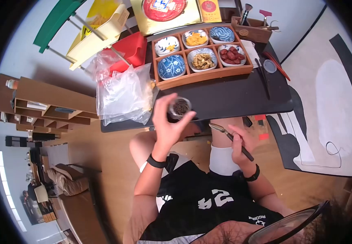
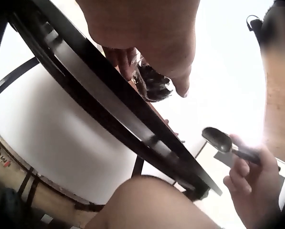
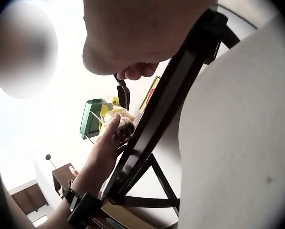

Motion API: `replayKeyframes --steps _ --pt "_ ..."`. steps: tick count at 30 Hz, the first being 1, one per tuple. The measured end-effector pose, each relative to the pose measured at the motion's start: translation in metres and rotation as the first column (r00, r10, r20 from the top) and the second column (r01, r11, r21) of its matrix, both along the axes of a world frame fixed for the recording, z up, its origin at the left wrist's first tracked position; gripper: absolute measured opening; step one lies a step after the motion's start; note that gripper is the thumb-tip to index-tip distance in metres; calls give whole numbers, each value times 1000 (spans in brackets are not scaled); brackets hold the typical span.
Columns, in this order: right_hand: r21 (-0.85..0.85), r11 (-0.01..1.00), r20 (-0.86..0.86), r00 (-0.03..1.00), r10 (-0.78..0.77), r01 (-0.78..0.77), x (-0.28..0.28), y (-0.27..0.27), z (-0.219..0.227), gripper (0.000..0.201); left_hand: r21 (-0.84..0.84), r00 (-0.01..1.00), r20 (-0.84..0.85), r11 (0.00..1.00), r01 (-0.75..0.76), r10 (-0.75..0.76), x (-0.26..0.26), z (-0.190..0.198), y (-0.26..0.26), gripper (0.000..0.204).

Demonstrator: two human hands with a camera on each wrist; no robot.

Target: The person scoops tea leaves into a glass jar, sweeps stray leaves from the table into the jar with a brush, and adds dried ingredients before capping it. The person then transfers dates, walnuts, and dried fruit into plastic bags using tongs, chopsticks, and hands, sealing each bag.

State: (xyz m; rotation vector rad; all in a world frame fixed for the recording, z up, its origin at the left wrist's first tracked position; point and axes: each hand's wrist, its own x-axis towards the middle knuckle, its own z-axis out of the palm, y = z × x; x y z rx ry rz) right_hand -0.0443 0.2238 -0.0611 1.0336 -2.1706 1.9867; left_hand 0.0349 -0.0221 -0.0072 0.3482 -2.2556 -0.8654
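My left hand [image 1: 168, 124] holds a small clear tub [image 1: 176, 115] between thumb and fingers, over the table's front edge. Dark, dry shreds [image 1: 181, 106] like loose tea fill it. To the right, my right hand [image 1: 242, 144] grips the dark handle of a spoon [image 1: 216, 127], its bowl pointing toward the tub but apart from it. The left wrist view shows the spoon's bowl [image 2: 217, 138] side-on, with the tub [image 2: 152, 88] under my left fingers. In the right wrist view the spoon [image 3: 124, 95] projects below my right fingers [image 3: 141, 70].
A wooden divided box [image 1: 200, 77] on the black table [image 1: 225, 97] holds several patterned bowls, some with walnuts [image 1: 203, 61], red dates [image 1: 231, 55] and yellow pieces [image 1: 196, 39]. Left lie clear plastic bags [image 1: 127, 91] and a red bin [image 1: 133, 51]. Black tongs [image 1: 262, 79] lie right.
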Motion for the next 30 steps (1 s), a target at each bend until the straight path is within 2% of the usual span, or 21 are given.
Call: replayKeyframes --steps 2,4,6,7,8,10,12,14,15,16,18,19,21,22,24,25,27,30 --pt "-19 1000 -15 1000 -23 23 1 2 -1 29 86 984 -60 983 -159 165 -7 0 -3 63" --pt "-16 999 -29 999 -34 33 -1 4 2 29 -16 998 -65 999 -29 28 -11 1 2 62" --pt "-19 1000 -9 1000 -11 11 -2 8 4 29 90 997 -40 994 -66 70 -13 1 0 62" --pt "-19 1000 -14 1000 -22 22 -2 8 5 29 79 990 -71 990 -116 122 -14 -3 -4 63" --pt "-31 999 -81 996 -36 33 -4 7 5 30 79 991 -76 991 -106 112 -17 -2 -2 63" --pt "-42 998 -151 987 -55 49 -9 5 9 34 78 999 -44 997 26 -22 -19 0 10 61" --pt "-32 998 -163 986 39 -45 -20 7 29 58 121 999 -19 991 52 -50 -23 -4 16 64" --pt "-46 998 -235 972 18 -30 -34 13 59 66 285 993 -76 952 110 -92 -28 -7 19 67" --pt "-61 998 -298 954 5 -24 -41 17 73 75 306 982 -104 935 180 -155 -32 -6 20 68" --pt "-56 998 -312 950 6 -24 -48 23 85 75 313 976 -117 925 214 -186 -36 -8 21 64" --pt "-111 991 -376 926 27 -74 -64 32 105 88 352 955 -56 889 293 -292 -42 -5 19 62" --pt "-112 991 -392 920 19 -68 -69 34 113 88 348 943 -63 878 327 -326 -46 -2 20 62" --pt "65 989 -277 955 -110 133 -76 32 131 90 326 929 -67 872 365 -364 -52 -2 20 61" --pt "130 970 -262 951 -165 204 -79 30 141 77 309 917 -53 867 392 -396 -54 -2 18 60" --pt "142 971 -191 968 -165 194 -83 19 164 61 335 903 -43 845 417 -428 -56 -1 15 54" --pt "142 969 -197 965 -172 202 -87 13 173 61 386 899 -64 820 422 -433 -54 -3 14 51" --pt "147 974 -337 935 -114 172 -99 6 189 45 440 889 -82 784 437 -450 -53 -5 14 48" --pt "242 950 -389 917 -92 198 -113 -4 206 39 471 867 -93 746 471 -489 -52 -6 9 42"
